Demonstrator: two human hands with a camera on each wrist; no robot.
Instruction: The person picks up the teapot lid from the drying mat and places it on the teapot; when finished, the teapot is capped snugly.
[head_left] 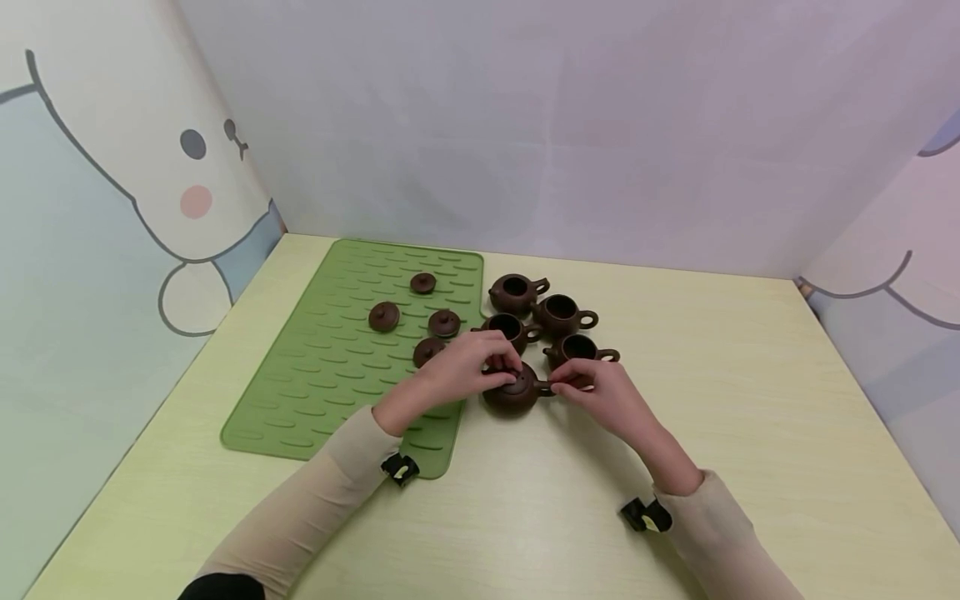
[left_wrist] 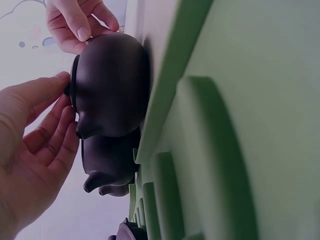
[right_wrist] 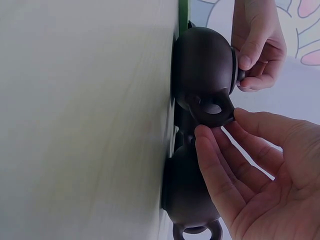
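Note:
A dark brown teapot (head_left: 510, 406) stands on the table beside the green mat's right edge, its lid (left_wrist: 74, 84) seated over the opening. My left hand (head_left: 468, 367) pinches the lid's knob from above between thumb and fingers. At the other side, my right hand (head_left: 606, 398) holds the looped handle (right_wrist: 216, 118) by its outer end with thumb and fingertips. The spout (left_wrist: 89, 126) points toward the mat. Right behind this pot are other lidless teapots, among them one (head_left: 577, 350) close to my right hand.
Several small brown lids, such as this knobbed lid (head_left: 384, 317), lie on the ridged green mat (head_left: 300, 383). More uncovered teapots cluster farther back, including a rear teapot (head_left: 514, 292). A pale wall (head_left: 540, 150) rises behind the wooden table (head_left: 750, 375).

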